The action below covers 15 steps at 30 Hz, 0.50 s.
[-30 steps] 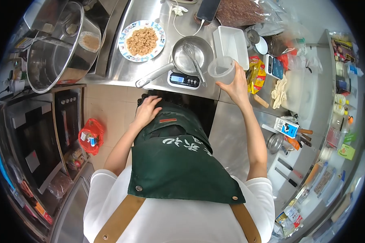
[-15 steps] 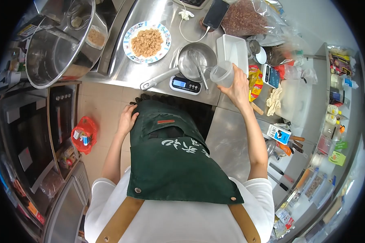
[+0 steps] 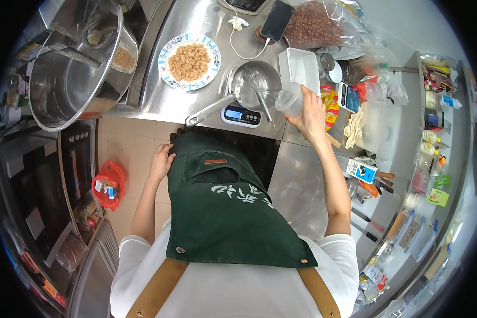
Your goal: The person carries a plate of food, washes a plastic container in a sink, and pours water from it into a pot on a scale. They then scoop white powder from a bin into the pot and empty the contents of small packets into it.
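My right hand [image 3: 310, 116] holds a translucent plastic cup [image 3: 290, 100], tilted to the left at the right rim of a steel saucepan [image 3: 244, 98]. A wire whisk [image 3: 262, 100] leans in the pan, which rests on a digital scale [image 3: 241, 116] with a lit display. The pan's handle [image 3: 209, 111] points toward the lower left. My left hand [image 3: 161, 159] rests at the left edge of the green apron [image 3: 222, 212], its fingers slightly bent and holding nothing visible. Left of the pan is a patterned plate [image 3: 163, 66] of light brown chunks [image 3: 188, 62].
A large steel mixing bowl [image 3: 58, 90] stands at the upper left. Behind the pan are a white rectangular container [image 3: 300, 71], a phone [image 3: 276, 21] with its cable and a bag of brown granules [image 3: 312, 26]. A red bag [image 3: 109, 185] sits low at the left.
The cup has tipped further toward the pan in my right hand. The view has shifted slightly, and my left hand stays beside the apron.
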{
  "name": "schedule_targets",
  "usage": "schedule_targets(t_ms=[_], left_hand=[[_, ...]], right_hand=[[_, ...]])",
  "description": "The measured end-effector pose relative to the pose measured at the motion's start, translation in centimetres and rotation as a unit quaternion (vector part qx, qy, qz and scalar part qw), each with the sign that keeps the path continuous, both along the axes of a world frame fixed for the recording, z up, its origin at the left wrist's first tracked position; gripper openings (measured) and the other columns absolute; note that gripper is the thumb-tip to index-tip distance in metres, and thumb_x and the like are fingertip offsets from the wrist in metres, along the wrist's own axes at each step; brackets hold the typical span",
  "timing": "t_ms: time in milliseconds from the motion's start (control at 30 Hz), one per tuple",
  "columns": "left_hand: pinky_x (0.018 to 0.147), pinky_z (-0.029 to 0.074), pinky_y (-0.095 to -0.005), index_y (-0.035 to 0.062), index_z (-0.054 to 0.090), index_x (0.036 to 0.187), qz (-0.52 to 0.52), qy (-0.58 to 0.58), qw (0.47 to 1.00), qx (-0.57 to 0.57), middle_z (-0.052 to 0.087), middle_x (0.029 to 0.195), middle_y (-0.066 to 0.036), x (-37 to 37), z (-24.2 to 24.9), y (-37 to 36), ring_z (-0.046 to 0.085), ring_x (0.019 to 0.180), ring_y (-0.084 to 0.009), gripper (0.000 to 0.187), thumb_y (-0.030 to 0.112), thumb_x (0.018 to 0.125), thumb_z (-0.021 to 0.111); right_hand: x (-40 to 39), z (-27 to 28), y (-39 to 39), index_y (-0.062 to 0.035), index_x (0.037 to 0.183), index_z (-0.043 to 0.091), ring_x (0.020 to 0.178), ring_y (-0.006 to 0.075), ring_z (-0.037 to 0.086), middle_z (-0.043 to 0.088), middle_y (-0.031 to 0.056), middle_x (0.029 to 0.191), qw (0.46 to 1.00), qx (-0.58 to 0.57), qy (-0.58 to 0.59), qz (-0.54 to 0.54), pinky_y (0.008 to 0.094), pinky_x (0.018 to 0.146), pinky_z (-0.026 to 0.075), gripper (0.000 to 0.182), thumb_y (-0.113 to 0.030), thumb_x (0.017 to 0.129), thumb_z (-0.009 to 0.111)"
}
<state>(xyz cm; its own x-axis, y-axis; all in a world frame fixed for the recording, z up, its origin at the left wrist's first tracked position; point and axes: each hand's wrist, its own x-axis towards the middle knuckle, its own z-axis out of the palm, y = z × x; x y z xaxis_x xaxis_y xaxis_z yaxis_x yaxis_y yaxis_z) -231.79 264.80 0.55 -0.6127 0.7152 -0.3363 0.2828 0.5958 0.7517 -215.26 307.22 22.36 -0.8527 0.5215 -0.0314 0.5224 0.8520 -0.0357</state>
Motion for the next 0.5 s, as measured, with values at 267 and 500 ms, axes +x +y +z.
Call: schedule_targets(t_ms=[267,500], left_hand=[[0.091,0.047,-0.0416,0.0035,0.06,0.118,-0.002,-0.01,0.999,-0.035,0.059,0.113,-0.016,-1.7,-0.8,-1.9,0.057,0.108,-0.0351,0.035,0.013,0.084,0.064],[0.092,0.047,-0.0424,0.0038,0.06,0.118,-0.023,-0.009,0.998,-0.057,0.059,0.114,-0.018,-3.6,-1.8,-3.0,0.056,0.108,-0.0365,0.036,0.015,0.085,0.064]], right_hand=[[-1.6,0.8,-0.6,-0.0037,0.14,0.036,0.118,0.0333,0.047,0.048,0.0146,0.13,0.999,0.029,-0.043,0.017,0.0443,0.098,0.037,0.099,-0.022,0.056,0.086],[-3.9,1.6,-1.2,-0.0068,0.139,0.037,0.117,0.0327,0.047,0.048,0.0144,0.129,0.986,0.103,-0.114,0.068,0.0474,0.099,0.037,0.099,-0.023,0.054,0.086]])
